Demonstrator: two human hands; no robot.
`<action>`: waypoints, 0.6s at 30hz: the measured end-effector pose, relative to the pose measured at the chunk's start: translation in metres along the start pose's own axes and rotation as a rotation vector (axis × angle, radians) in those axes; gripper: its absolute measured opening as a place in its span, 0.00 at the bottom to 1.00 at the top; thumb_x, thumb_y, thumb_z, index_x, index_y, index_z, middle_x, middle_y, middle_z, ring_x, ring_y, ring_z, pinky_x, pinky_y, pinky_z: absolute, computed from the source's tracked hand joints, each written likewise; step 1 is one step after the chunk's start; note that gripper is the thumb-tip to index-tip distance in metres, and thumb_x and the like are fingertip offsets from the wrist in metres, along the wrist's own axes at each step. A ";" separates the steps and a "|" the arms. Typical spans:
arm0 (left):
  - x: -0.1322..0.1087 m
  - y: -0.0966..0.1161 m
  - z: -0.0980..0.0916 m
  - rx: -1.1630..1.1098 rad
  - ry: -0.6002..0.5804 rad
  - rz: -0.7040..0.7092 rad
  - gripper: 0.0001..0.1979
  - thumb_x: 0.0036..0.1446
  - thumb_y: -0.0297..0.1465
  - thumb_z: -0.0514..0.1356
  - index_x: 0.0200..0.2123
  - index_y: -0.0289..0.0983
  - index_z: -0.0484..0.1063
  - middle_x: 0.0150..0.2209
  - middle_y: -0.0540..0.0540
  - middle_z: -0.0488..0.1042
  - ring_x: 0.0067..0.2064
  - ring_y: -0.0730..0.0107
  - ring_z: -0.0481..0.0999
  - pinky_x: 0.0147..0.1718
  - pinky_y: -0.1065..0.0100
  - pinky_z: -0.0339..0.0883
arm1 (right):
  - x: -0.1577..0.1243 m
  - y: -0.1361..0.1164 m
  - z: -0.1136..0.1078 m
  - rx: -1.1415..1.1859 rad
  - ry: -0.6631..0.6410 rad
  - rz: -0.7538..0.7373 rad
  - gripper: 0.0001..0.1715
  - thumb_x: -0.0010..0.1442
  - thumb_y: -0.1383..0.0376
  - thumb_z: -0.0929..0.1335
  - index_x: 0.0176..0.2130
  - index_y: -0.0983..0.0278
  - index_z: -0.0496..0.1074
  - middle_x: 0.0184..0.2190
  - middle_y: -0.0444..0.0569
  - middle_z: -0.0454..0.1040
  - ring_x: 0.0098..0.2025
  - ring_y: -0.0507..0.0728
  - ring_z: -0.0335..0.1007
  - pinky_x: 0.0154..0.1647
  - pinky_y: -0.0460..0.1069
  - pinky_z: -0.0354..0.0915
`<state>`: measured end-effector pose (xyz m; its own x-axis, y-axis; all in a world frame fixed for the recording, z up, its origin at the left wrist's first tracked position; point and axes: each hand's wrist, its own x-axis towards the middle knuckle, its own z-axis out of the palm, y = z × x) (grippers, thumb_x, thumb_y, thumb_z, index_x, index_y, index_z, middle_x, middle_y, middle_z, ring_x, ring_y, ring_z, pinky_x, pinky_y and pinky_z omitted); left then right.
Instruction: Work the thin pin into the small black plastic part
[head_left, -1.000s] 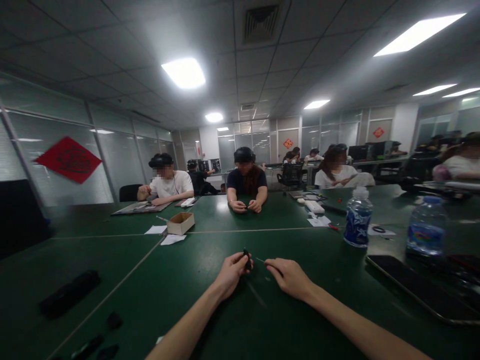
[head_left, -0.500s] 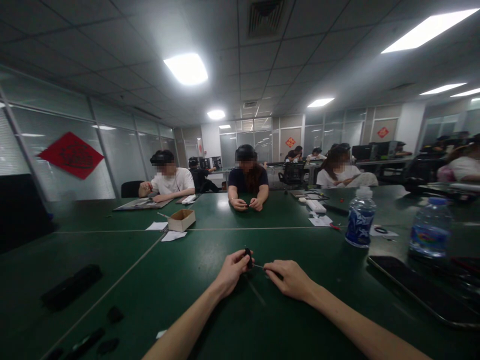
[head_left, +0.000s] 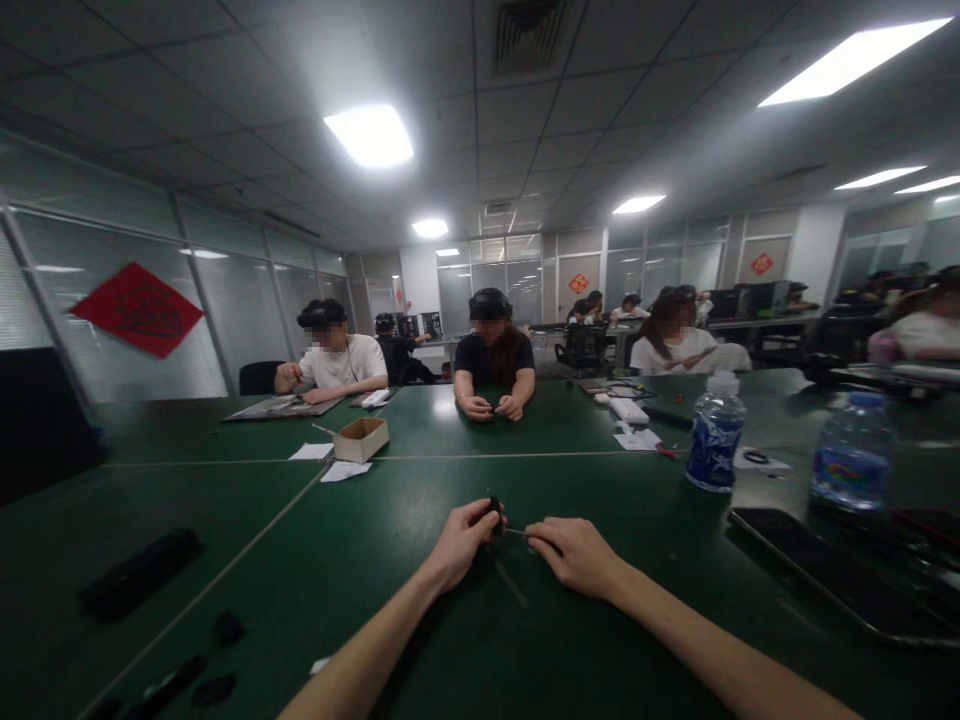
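Observation:
Low over the green table (head_left: 360, 580), my left hand (head_left: 457, 548) is closed with its fingers round a small black part (head_left: 495, 510), held upright. To the right, my right hand (head_left: 581, 556) pinches a thin metal rod (head_left: 516, 532) that points left. The rod's far end meets the black part or lies just in front of it; I cannot tell which. Most of the black part is covered by my fingers, and the end of the rod inside my right hand is hidden.
On the right stand two bottles (head_left: 716, 440), with a black phone (head_left: 825, 565) in front of them. Several dark pieces (head_left: 229, 628) and a long black object (head_left: 142, 570) lie at left. Farther off is an open cardboard box (head_left: 361, 440). Co-workers (head_left: 493, 360) sit opposite.
The whole view has shifted very slightly. Both hands keep their hold, with the black part and the rod in nearly the same place.

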<state>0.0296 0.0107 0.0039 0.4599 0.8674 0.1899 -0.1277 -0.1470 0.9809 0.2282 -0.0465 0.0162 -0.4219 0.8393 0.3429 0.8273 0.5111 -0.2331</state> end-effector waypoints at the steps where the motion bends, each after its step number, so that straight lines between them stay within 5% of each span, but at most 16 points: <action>1: 0.000 0.001 0.000 -0.004 0.000 0.004 0.19 0.49 0.41 0.62 0.39 0.32 0.73 0.33 0.45 0.73 0.33 0.70 0.68 0.31 0.72 0.57 | 0.000 0.000 0.000 0.001 0.002 0.008 0.19 0.64 0.60 0.57 0.44 0.60 0.72 0.35 0.49 0.74 0.35 0.54 0.70 0.37 0.46 0.63; 14: 0.003 -0.003 0.002 -0.143 0.061 -0.042 0.20 0.46 0.41 0.64 0.38 0.32 0.72 0.32 0.44 0.71 0.31 0.71 0.69 0.33 0.69 0.62 | 0.001 0.004 0.008 0.115 0.067 0.004 0.18 0.64 0.60 0.57 0.42 0.63 0.72 0.35 0.48 0.75 0.36 0.54 0.70 0.39 0.47 0.63; 18: -0.004 0.007 0.007 0.027 -0.118 -0.032 0.18 0.49 0.41 0.62 0.36 0.32 0.73 0.30 0.45 0.72 0.31 0.70 0.68 0.32 0.69 0.61 | 0.007 0.015 0.010 0.231 0.216 0.204 0.20 0.65 0.60 0.54 0.40 0.65 0.71 0.32 0.49 0.75 0.33 0.55 0.70 0.35 0.48 0.63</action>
<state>0.0330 0.0031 0.0106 0.5639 0.8101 0.1602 -0.0881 -0.1339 0.9871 0.2343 -0.0308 0.0064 -0.1491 0.8823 0.4464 0.7702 0.3867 -0.5072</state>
